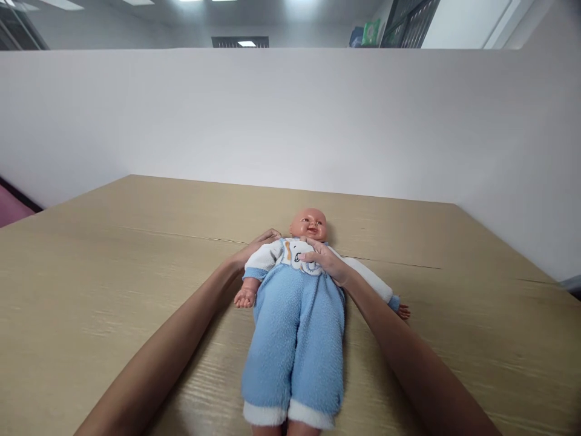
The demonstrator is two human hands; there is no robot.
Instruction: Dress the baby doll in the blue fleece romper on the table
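Observation:
A baby doll (295, 327) in a fluffy blue and white romper lies on its back on the wooden table (91, 272), head pointing away from me. My left hand (256, 244) is curled around the doll's shoulder on the left side, fingers tucked behind it. My right hand (324, 260) rests on the doll's chest, its fingers pinched on the white bib part of the romper near the neck. Both of my forearms reach in from the bottom edge.
A white partition wall (290, 115) stands along the far and right edges of the table. A pink surface (11, 209) shows past the table's left edge. Bare tabletop lies to either side of the doll.

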